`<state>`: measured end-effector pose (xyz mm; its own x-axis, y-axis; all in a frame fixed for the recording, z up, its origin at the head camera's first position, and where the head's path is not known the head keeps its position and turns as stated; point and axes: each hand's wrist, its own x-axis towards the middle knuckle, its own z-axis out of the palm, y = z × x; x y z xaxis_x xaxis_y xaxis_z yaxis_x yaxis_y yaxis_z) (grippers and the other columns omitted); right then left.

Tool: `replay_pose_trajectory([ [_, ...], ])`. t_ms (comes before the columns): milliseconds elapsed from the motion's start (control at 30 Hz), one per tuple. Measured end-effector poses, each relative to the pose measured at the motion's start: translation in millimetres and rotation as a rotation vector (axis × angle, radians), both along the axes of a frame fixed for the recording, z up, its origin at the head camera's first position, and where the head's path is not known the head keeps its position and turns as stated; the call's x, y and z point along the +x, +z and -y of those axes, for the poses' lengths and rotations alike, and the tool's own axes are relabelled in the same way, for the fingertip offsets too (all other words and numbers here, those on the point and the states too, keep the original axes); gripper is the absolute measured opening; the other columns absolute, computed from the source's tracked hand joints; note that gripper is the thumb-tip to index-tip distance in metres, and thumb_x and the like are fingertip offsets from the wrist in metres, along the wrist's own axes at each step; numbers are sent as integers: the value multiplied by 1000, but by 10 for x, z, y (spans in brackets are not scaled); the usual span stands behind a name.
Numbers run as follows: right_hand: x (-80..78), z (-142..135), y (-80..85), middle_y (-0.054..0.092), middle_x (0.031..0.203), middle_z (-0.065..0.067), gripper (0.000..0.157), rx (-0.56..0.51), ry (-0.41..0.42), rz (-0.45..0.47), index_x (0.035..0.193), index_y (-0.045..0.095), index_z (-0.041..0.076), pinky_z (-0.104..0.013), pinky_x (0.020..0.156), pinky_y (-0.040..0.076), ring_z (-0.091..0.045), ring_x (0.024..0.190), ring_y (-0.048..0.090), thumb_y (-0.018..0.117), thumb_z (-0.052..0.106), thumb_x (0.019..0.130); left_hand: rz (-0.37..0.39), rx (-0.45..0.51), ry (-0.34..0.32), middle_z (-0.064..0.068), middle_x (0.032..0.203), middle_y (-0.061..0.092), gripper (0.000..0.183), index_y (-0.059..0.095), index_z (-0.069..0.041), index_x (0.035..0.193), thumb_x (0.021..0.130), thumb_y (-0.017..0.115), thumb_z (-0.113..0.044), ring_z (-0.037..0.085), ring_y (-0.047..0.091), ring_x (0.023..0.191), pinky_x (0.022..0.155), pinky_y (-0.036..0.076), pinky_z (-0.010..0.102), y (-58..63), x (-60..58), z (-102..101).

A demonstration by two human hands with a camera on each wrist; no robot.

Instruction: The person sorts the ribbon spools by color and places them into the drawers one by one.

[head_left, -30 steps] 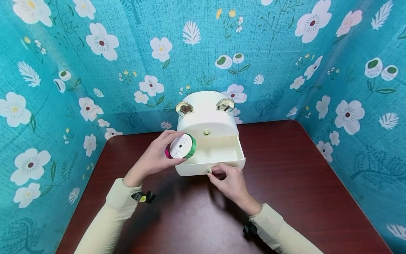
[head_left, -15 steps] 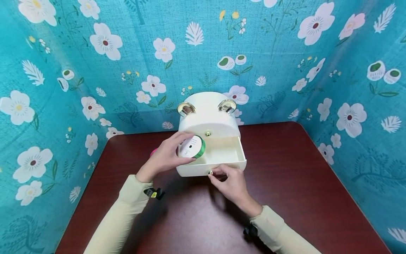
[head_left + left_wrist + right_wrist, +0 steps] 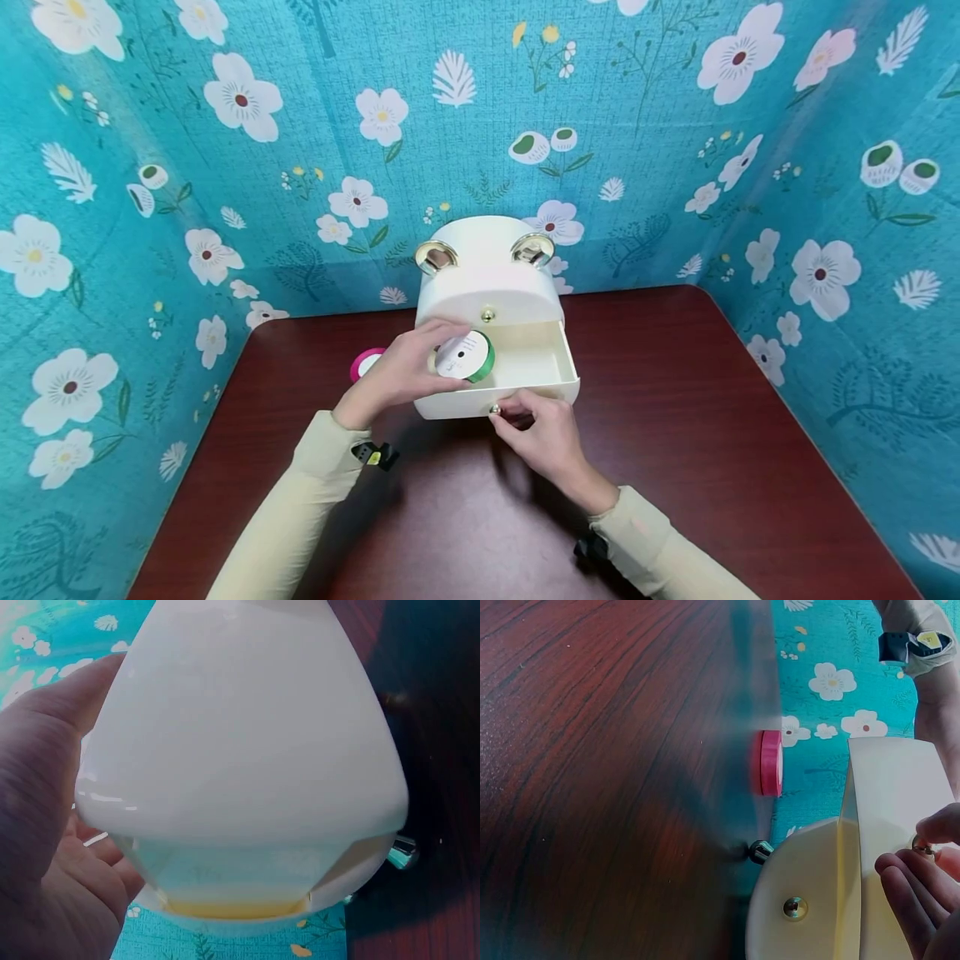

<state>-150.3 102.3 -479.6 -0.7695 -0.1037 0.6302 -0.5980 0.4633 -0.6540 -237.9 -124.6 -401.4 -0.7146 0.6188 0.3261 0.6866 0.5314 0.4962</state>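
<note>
A cream two-drawer box [image 3: 487,283] stands near the back of the table, its lower drawer [image 3: 536,358] pulled out. My left hand [image 3: 408,367] holds a green ribbon spool [image 3: 465,357] with a white label face, over the left part of that drawer. With thumb and fingertips, my right hand [image 3: 543,433] pinches the small gold knob [image 3: 494,409] on the drawer front. In the right wrist view the same knob [image 3: 922,846] sits between the fingers. The left wrist view shows the drawer's front [image 3: 240,720] beside the left hand [image 3: 52,810]; the spool is hidden there.
A pink ribbon spool [image 3: 367,363] lies on the dark red-brown table [image 3: 675,433], left of the box and partly behind the left hand. Two round gold pieces [image 3: 437,257] stick up from the box top. Blue flowered cloth [image 3: 315,150] hangs behind and on both sides.
My left hand has carried the green ribbon spool right and slightly down, over the open drawer. The pink spool has come into fuller view behind it. My right hand stays at the knob.
</note>
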Motion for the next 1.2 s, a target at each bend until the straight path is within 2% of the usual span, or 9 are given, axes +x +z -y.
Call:
replay_pose_trajectory([
  [133, 5, 2, 1, 73, 78, 7, 14, 3, -7, 4, 81, 71, 15, -19, 56, 54, -5, 64, 68, 81, 10, 72, 7, -49, -3, -5, 130, 55, 74, 59, -19, 132, 68, 83, -49, 11, 49, 119, 94, 49, 36, -1, -11, -37],
  [467, 8, 3, -4, 73, 78, 7, 13, 19, -7, 8, 81, 71, 15, -18, 57, 54, -4, 66, 68, 80, 12, 72, 27, -154, -13, -4, 129, 57, 68, 61, -19, 130, 70, 84, -41, 12, 49, 121, 98, 46, 35, 13, -46, -108],
  [633, 4, 5, 3, 73, 76, 7, 14, 7, -10, 3, 79, 71, 15, -16, 57, 53, -4, 64, 67, 81, 11, 71, 58, -235, -1, -4, 126, 59, 67, 62, -20, 128, 70, 84, -43, 12, 51, 117, 98, 46, 35, 43, -69, -154],
  [867, 0, -4, 10, 73, 76, 7, 14, -8, -2, -1, 79, 70, 14, -18, 56, 54, -5, 63, 68, 81, 9, 71, 58, -318, -19, -1, 122, 62, 60, 64, -19, 125, 72, 82, -40, 15, 55, 111, 94, 47, 36, 57, -103, -218],
  [1200, 4, 1, 8, 73, 77, 7, 13, 2, -2, 2, 81, 71, 14, -17, 57, 54, -4, 65, 68, 80, 12, 72, 28, -470, 33, -4, 119, 63, 61, 67, -25, 122, 67, 83, -47, 13, 58, 103, 89, 49, 39, 3, -154, -266],
])
